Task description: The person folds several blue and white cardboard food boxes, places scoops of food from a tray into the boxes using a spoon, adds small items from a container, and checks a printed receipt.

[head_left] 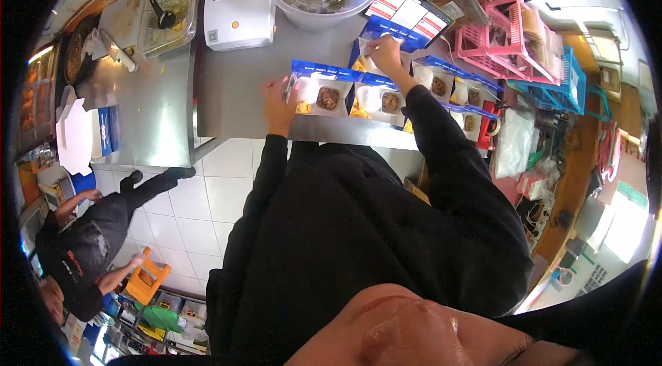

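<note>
My left hand (278, 109) is at the left end of a row of open meal boxes, its fingers closed around something small and shiny that I cannot make out. Beside it, the leftmost meal box (323, 71) has a blue flap, with a white round portion, brown meat (328, 97) and yellow pieces (303, 107) inside. My right hand (386, 53) reaches over the row into a back box (396, 29). Its fingers are bent together over that box, and what they hold is hidden. More filled boxes (455, 69) stand to the right, partly behind my right sleeve.
Behind the boxes stand a large white bucket (324, 17) of small green-filled bags, a white printer-like machine (239, 24) and a tilted screen (412, 11). Pink baskets (493, 55) are at right. A clear tub (169, 14) of yellow food sits far left. Another person (89, 245) stands at lower left.
</note>
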{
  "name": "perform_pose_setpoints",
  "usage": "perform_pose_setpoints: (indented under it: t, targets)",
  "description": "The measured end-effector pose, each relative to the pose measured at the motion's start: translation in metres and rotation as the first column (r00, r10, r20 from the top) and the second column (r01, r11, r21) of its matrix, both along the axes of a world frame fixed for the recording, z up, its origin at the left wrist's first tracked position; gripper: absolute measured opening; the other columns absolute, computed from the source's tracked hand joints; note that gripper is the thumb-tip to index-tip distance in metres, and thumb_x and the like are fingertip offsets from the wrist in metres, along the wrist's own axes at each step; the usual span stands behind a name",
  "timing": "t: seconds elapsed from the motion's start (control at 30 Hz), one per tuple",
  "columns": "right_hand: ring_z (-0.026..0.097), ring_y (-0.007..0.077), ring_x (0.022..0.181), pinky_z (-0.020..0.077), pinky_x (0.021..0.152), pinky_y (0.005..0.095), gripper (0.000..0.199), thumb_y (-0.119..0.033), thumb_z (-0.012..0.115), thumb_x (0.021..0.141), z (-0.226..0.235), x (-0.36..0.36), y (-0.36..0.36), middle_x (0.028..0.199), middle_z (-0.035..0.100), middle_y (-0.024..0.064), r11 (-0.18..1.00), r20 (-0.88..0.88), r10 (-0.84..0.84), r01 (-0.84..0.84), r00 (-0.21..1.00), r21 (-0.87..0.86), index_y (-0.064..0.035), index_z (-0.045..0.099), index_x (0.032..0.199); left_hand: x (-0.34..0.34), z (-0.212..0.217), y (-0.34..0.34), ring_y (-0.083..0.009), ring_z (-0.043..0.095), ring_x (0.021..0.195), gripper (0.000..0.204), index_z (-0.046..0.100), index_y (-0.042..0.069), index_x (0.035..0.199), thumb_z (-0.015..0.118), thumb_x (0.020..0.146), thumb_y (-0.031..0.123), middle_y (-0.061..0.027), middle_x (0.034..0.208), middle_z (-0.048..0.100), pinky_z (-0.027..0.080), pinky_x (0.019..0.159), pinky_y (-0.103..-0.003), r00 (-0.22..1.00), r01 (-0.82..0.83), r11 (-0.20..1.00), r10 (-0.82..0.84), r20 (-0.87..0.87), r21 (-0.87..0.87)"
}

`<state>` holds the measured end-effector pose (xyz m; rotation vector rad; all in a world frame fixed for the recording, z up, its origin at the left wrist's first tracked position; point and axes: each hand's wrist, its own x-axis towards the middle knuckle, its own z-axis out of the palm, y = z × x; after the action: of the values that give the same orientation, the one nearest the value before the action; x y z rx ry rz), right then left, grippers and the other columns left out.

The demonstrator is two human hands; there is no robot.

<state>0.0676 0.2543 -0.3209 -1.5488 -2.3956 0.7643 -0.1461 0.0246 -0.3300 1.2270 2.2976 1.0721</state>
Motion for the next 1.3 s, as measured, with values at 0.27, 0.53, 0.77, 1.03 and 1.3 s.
perform_pose_setpoints:
  t: [0.27,0.53,0.77,1.03,1.3]
  targets:
    - [0.058,0.0315,0.093,0.0485,0.08,0.0407,0.019,-0.018,0.063,0.072,-0.047,-0.025,0.006,0.098,0.059,0.0165,0.986,0.295,0.167,-0.151,0.941,-0.075,-0.01,0.069,0.088,-0.009,0.014,-0.025,-0.0266,0.047,0.095,0.027,0.062,0.01,0.105,0.062,0.083,0.027,-0.0126,0.099,0.049,0.038,0.083,-0.037,0.981,-0.162,0.951,0.185,-0.066,0.263]
    - [0.063,0.0289,0.077,0.0506,0.067,0.0376,0.02,-0.018,0.058,0.076,0.029,-0.039,0.039,0.081,0.065,0.0164,0.609,0.284,0.792,-0.731,0.54,-0.308,-0.0004,0.066,0.083,-0.016,0.003,-0.051,-0.026,0.05,0.089,0.026,0.06,0.006,0.102,0.061,0.084,0.025,-0.0106,0.095,0.051,0.041,0.079,-0.037,0.948,-0.271,0.905,0.31,-0.071,0.328]
    - [0.064,0.026,0.073,0.0499,0.066,0.0378,0.041,-0.038,0.068,0.072,0.113,-0.171,0.134,0.086,0.066,0.0152,0.791,0.041,0.595,-0.594,0.802,0.143,-0.0019,0.062,0.089,0.006,0.014,-0.044,-0.0106,0.052,0.067,0.03,0.05,0.007,0.113,0.056,0.086,0.019,-0.0038,0.102,0.054,0.043,0.056,-0.023,0.518,-0.752,0.608,0.309,0.797,0.254]
    - [0.052,0.0278,0.107,0.0392,0.094,0.0404,0.061,-0.035,0.074,0.061,-0.007,-0.218,0.162,0.112,0.059,0.0132,0.634,0.196,0.738,-0.763,0.646,0.125,-0.007,0.056,0.113,0.028,0.032,-0.085,-0.0115,0.05,0.067,0.035,0.051,0.006,0.113,0.06,0.084,0.022,-0.0025,0.083,0.053,0.043,0.058,-0.025,0.388,-0.853,0.475,0.302,0.871,0.215]
    - [0.058,0.0197,0.096,0.0448,0.087,0.0318,0.037,-0.022,0.066,0.075,0.103,-0.18,0.16,0.107,0.062,0.009,0.745,-0.295,0.515,-0.591,0.805,-0.31,-0.006,0.061,0.108,-0.014,0.065,-0.078,-0.0105,0.052,0.073,0.022,0.055,0.004,0.104,0.057,0.084,0.012,-0.003,0.089,0.057,0.044,0.061,-0.024,0.482,-0.763,0.609,0.31,0.819,0.219]
